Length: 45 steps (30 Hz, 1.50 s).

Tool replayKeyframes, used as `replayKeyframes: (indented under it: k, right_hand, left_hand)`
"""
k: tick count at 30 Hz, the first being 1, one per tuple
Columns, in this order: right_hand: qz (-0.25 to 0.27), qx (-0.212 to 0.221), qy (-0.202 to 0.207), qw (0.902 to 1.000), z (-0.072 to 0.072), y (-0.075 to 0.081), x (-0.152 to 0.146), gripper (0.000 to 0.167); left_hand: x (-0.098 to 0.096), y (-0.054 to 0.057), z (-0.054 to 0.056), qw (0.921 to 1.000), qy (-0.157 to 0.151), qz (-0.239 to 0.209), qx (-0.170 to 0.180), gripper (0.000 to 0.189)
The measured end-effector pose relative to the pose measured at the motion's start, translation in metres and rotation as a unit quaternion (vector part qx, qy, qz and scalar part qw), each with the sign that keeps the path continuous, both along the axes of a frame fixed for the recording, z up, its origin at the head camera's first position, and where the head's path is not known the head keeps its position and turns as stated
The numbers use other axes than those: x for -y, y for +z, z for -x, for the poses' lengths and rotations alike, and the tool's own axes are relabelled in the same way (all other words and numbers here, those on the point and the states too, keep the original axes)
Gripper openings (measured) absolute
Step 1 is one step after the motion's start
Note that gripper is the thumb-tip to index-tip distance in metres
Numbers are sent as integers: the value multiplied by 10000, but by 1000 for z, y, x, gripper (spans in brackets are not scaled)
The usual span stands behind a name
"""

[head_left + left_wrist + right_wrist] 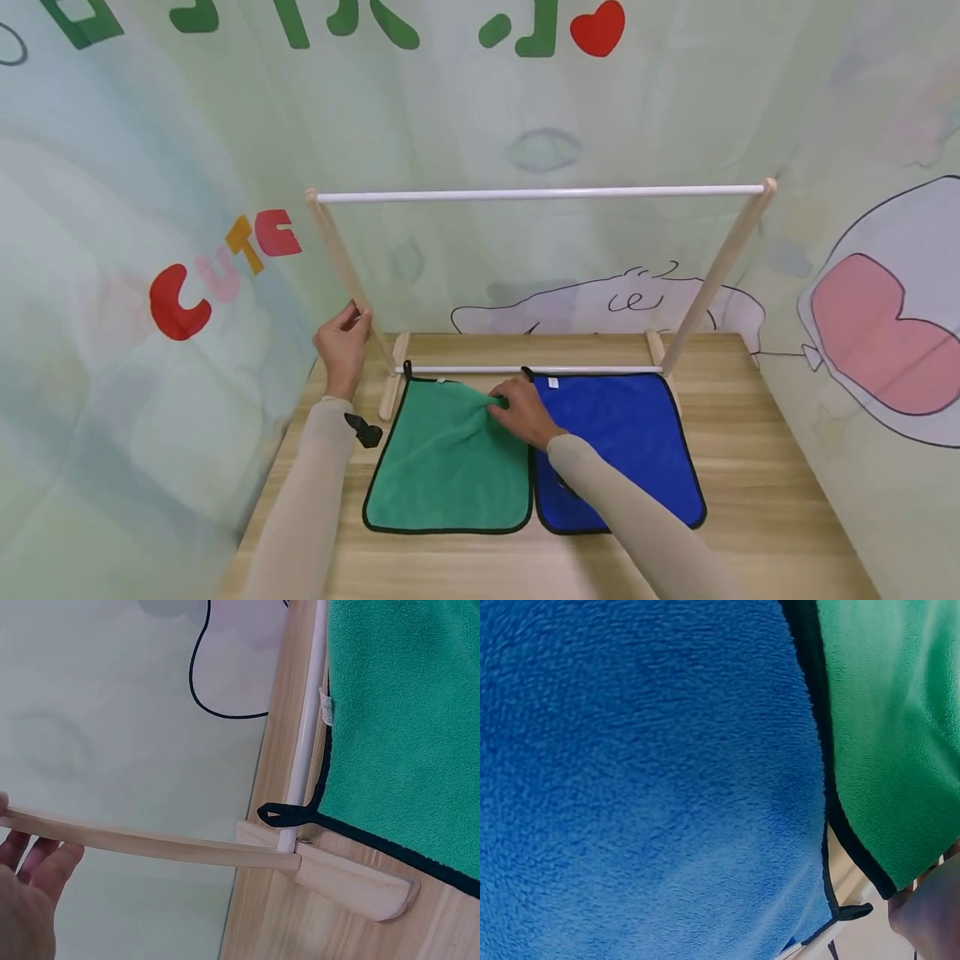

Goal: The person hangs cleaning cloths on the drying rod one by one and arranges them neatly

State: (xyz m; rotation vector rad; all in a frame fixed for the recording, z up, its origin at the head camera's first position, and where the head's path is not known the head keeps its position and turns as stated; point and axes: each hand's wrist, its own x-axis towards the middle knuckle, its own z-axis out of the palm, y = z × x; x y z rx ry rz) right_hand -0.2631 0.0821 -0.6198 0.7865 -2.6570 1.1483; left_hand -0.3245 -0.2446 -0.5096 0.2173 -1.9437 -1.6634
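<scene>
My left hand (pixel 342 348) grips the left upright (pixel 336 246) of a wooden rack, fingers and thumb around the slat in the left wrist view. With my right hand (pixel 525 412) I pinch the green towel (pixel 450 475) near its upper right corner, which is lifted and creased. This towel lies flat elsewhere, black-edged, with a hanging loop (pixel 281 815) at its upper left corner by the rack's lower bar (pixel 480 368). Beside it lies a blue towel (pixel 630 433), also black-edged, partly hidden under my right forearm. A small white label (pixel 552 383) shows on its top edge.
The rack's white top bar (pixel 540 194) spans the two uprights at the back. Its wooden feet (pixel 352 881) rest on the wood-grain table (pixel 750 500). Behind and at both sides hangs a printed cloth backdrop (pixel 420 108).
</scene>
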Motion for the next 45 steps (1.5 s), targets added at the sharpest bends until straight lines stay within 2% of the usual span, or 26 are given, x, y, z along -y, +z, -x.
replayKeyframes:
  k: [6,11,16,24,29,35,45]
  right_hand:
    - [-203,60,-166,9996,7,9,0,13]
    - [-163,106,-64,9998,10,18,2,15]
    - [-160,272,-72,9995,10,35,4,18]
    - [-326,-42,223,9992,18,76,8,18]
    - [-348,-409,468,9975,22,106,6,19]
    - [-217,-1138,831,9898,32,144,0,18]
    - [-306,-1548,1041,9820,47,209,-2,17]
  left_hand:
    - [-2,6,3,10000,-36,22,-21,36]
    - [-1,5,1,10000,32,51,-33,35]
    - [1,2,0,9999,-13,91,-41,34]
    - [3,0,1,9998,41,-1,-180,33]
    - [4,0,0,9997,-124,-34,-196,32]
    - [0,-1,0,9996,-154,85,-223,32]
    - [2,1,0,9996,-117,55,-236,33]
